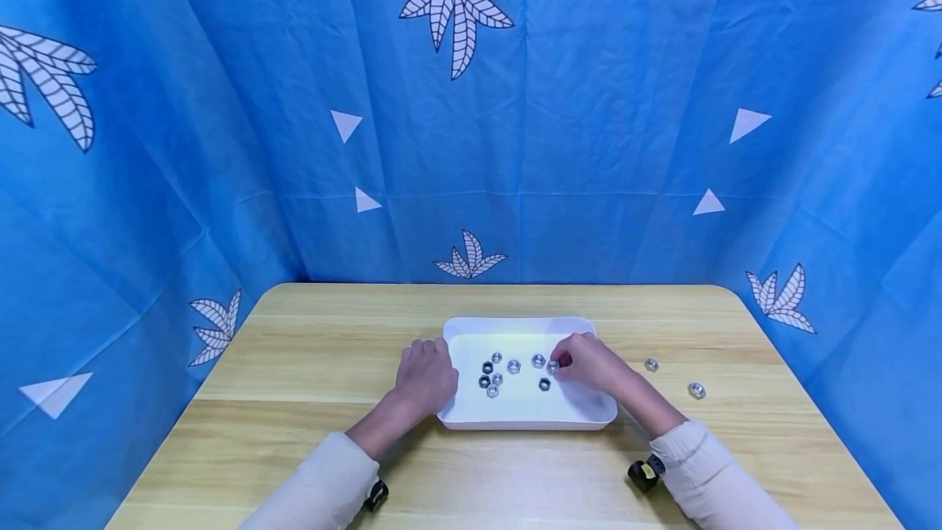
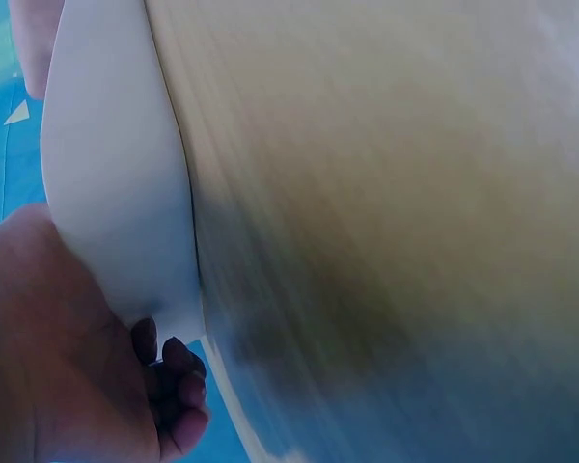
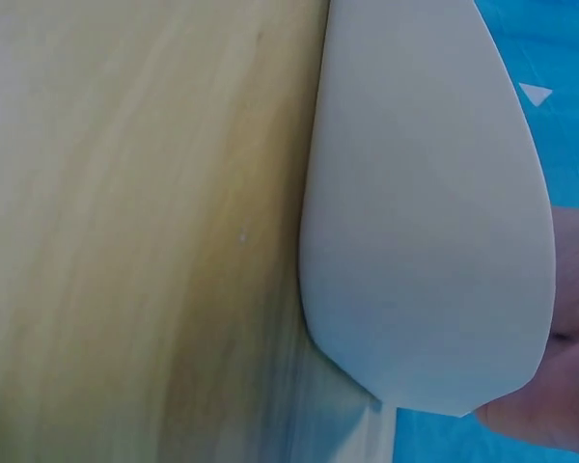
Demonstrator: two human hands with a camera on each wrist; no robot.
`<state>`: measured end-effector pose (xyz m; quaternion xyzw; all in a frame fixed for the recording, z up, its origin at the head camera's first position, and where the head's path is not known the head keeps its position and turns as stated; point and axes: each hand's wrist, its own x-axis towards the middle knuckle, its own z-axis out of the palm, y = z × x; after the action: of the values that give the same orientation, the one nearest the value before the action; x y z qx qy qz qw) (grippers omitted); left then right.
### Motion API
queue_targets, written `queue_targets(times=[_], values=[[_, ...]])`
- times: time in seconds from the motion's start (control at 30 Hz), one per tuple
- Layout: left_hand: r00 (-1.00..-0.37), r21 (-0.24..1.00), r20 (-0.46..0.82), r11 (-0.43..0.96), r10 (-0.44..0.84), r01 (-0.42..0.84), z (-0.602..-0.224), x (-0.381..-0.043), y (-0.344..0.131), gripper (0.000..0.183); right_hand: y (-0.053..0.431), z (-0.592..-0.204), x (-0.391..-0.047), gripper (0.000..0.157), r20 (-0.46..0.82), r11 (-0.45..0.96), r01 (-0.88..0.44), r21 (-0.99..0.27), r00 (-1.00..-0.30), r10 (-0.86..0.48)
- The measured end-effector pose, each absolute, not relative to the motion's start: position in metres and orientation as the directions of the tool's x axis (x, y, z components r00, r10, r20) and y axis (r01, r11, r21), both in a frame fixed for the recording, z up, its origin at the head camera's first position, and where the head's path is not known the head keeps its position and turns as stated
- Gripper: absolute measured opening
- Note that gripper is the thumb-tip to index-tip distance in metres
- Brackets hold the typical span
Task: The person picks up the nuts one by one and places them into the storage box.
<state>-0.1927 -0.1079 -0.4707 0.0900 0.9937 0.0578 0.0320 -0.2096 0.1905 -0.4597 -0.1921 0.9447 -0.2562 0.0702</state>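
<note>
A shallow white tray (image 1: 515, 415) lies on the wooden table, with several hex nuts spread over its bottom. My left hand (image 1: 427, 379) grips the tray's left end. In the left wrist view that hand (image 2: 68, 338) has its fingers curled against the tray's wall (image 2: 125, 164). Reaching over the right end, my right hand (image 1: 589, 362) pinches a silver nut (image 1: 553, 367) low inside the tray. Close to it are another silver nut (image 1: 539, 361) and a dark nut (image 1: 545, 384). In the right wrist view the tray's wall (image 3: 425, 212) hides the fingertips.
Further left in the tray sit silver nuts (image 1: 513, 366) and dark nuts (image 1: 484, 381) in a loose group. On the table (image 1: 309, 399) to the right of the tray lie two silver nuts, a smaller one (image 1: 652, 365) and a larger one (image 1: 696, 390). A blue patterned curtain (image 1: 589, 145) surrounds the table's back and sides.
</note>
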Motion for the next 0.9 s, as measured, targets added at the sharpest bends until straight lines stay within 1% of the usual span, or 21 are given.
queue_targets(times=[0.23,0.43,0.63,0.77,0.9], values=[[-0.982,0.131,-0.065,0.977,0.176,0.166,-0.472,-0.193,-0.108,0.033,0.188,-0.456,-0.209,0.020,-0.063,0.806,-0.317,-0.499,-0.915,-0.398],[-0.983,0.126,-0.068,0.979,0.170,0.161,-0.471,-0.195,-0.107,0.034,0.190,-0.454,-0.211,0.023,-0.042,0.787,-0.362,-0.500,-0.897,-0.439],[-0.982,0.125,-0.065,0.978,0.175,0.166,-0.469,-0.194,-0.107,0.034,0.192,-0.453,-0.213,0.031,-0.050,0.784,-0.360,-0.506,-0.895,-0.444],[-0.982,0.138,-0.065,0.977,0.175,0.165,-0.470,-0.192,-0.107,0.034,0.195,-0.453,-0.213,0.032,-0.011,0.767,-0.381,-0.517,-0.893,-0.450],[-0.983,0.144,-0.064,0.976,0.173,0.163,-0.469,-0.192,-0.108,0.034,0.199,-0.450,-0.213,0.031,0.037,0.754,-0.380,-0.536,-0.903,-0.428]])
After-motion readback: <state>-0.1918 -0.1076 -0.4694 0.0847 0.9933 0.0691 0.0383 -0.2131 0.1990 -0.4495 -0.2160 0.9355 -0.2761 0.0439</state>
